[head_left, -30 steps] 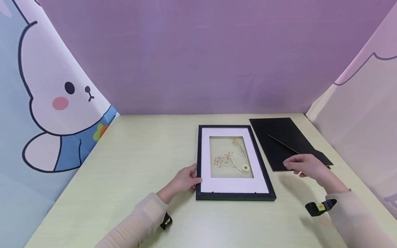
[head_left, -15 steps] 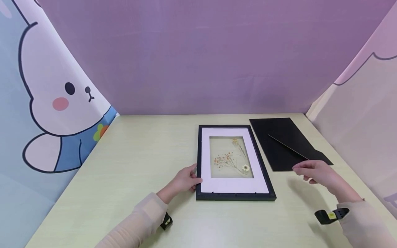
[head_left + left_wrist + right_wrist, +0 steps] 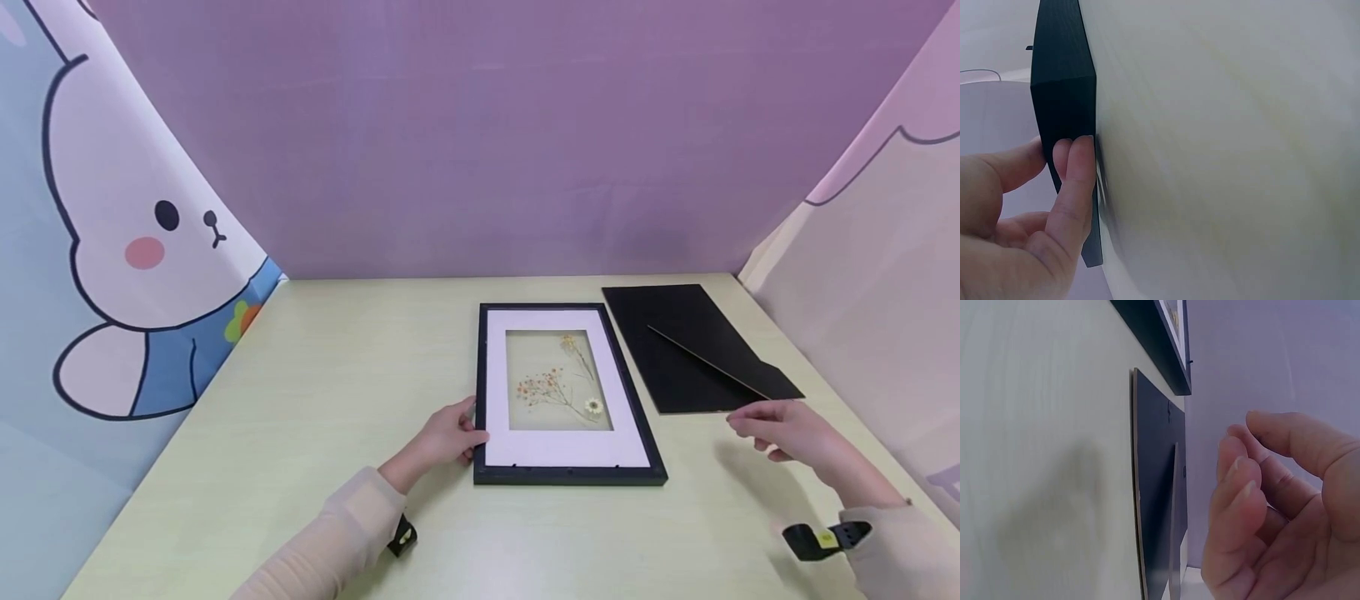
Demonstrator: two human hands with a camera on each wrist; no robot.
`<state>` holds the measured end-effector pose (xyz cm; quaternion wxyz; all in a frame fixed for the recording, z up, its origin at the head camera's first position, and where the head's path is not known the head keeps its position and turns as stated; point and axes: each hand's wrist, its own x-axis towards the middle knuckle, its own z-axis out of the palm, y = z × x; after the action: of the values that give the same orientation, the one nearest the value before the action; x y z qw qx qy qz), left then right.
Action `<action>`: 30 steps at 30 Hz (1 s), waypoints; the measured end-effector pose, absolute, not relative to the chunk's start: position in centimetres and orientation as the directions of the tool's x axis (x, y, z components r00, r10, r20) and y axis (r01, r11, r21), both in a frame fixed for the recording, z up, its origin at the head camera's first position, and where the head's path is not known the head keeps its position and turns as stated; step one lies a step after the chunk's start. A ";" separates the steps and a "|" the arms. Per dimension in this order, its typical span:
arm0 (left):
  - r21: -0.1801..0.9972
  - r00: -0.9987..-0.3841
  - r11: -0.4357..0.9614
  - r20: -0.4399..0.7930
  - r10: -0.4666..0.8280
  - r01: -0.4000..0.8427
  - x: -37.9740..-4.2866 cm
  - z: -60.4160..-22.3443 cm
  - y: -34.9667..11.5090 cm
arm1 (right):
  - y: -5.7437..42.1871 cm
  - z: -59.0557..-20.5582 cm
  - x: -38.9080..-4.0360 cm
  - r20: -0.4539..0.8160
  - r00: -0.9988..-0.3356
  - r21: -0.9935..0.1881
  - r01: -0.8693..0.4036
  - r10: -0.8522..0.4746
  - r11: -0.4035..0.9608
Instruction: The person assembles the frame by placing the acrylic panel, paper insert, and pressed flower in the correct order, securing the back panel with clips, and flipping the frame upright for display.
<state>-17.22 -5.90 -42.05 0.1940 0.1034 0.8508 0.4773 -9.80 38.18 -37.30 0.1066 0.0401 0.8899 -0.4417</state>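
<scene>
A black picture frame [image 3: 567,476] lies on the table with a white mat [image 3: 562,448] and pressed dried flowers [image 3: 546,389] behind its window. My left hand [image 3: 442,435] holds the frame's left side, thumb over the top edge and fingertips against the outer side, as the left wrist view shows for the side [image 3: 1066,106]. To the right of the frame, my right hand [image 3: 787,425] is raised over the table, fingers loosely bent, thumb close to the index finger. In the right wrist view, nothing shows held in the right hand [image 3: 1272,500].
A black backing board [image 3: 652,333] lies at the right, with its stand leg [image 3: 757,375] angled up slightly. The table [image 3: 360,350] ends at a purple backdrop [image 3: 487,167]. Printed side panels with a cartoon rabbit [image 3: 150,208] flank it.
My right hand has moved to the right and nearer the front, away from the frame, uncovering more of the stand leg. The left hand and frame have stayed in place.
</scene>
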 end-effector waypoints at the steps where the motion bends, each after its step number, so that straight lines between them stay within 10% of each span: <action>1: 0.852 -0.903 0.523 -0.231 0.362 -0.009 -17.2 -42.0 -5.9 | 38.3 -37.4 -9.7 -0.227 -0.974 -0.776 0.167 -0.023 0.608; 30: 0.852 -0.906 0.524 -0.228 0.355 -0.009 -17.2 -42.2 -5.9 | 40.9 -39.3 -6.1 -0.297 -0.955 -0.785 0.238 -0.011 0.572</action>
<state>-17.21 -5.86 -42.15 0.1909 0.1016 0.8517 0.4774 -6.11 40.88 -39.34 0.1358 0.0650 0.8760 -0.4583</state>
